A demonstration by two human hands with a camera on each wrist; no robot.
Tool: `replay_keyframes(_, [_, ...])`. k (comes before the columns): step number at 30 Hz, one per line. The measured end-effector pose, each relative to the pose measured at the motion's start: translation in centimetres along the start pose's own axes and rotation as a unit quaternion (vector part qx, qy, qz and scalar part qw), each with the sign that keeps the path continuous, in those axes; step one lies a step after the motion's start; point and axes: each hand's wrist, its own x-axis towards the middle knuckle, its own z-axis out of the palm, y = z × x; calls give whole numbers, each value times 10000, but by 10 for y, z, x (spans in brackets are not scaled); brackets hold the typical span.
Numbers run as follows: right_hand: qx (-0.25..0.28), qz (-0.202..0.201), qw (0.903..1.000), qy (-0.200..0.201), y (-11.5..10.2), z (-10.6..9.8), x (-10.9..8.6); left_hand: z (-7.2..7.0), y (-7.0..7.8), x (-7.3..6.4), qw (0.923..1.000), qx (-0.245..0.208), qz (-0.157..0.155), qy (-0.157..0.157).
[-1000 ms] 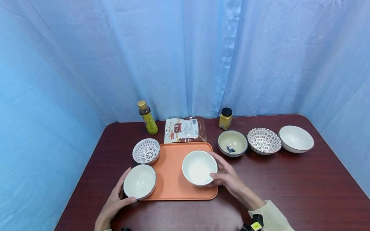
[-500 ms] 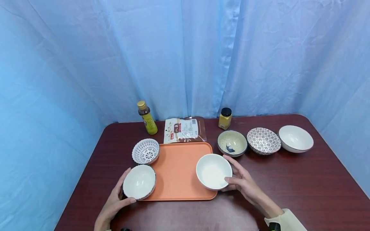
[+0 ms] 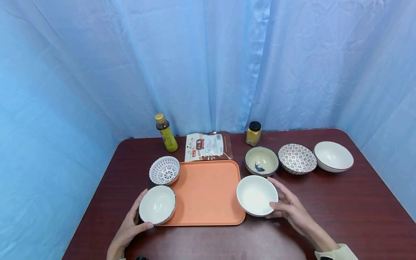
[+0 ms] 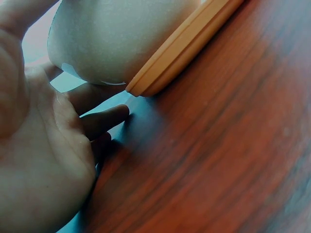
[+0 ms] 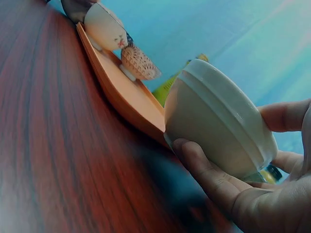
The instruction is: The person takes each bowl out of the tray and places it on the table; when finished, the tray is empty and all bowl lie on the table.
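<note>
My right hand [image 3: 290,209] grips a plain white bowl [image 3: 256,195] by its right side, thumb at the rim. In the right wrist view that bowl [image 5: 214,116] is held up off the table beside the orange tray [image 3: 208,195]. At the tray's left end, my left hand [image 3: 130,224] holds a white bowl with a dark patterned rim [image 3: 157,204], thumb and fingers spread round its left side. The left wrist view shows this bowl [image 4: 112,39] at the tray's edge. Behind it sits a white bowl with dark leaf marks [image 3: 164,170].
Along the back stand a green-labelled bottle [image 3: 167,135], a food packet [image 3: 208,146] and a yellow jar with a black lid [image 3: 254,133]. To the right are a speckled fish bowl [image 3: 261,161], a patterned bowl [image 3: 297,159] and a white bowl [image 3: 333,156].
My right hand has carried the plain white bowl rightward, from over the tray to its right edge. The left hand and its bowl have stayed in place.
</note>
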Motion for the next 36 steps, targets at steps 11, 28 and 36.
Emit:
replay_keyframes(11, [229, -184, 9994, 166, 5, -22, -17, 0, -1, 1, 10000, -21, 58, 14])
replay_keyframes(28, [227, -260, 9992, 196, 10, -33, -20, 1, 4, 2, 9997, -5, -229, 8])
replay_keyframes(36, [214, -243, 9992, 227, 11, -34, -20, 1, 4, 2, 9998, -59, -190, 25])
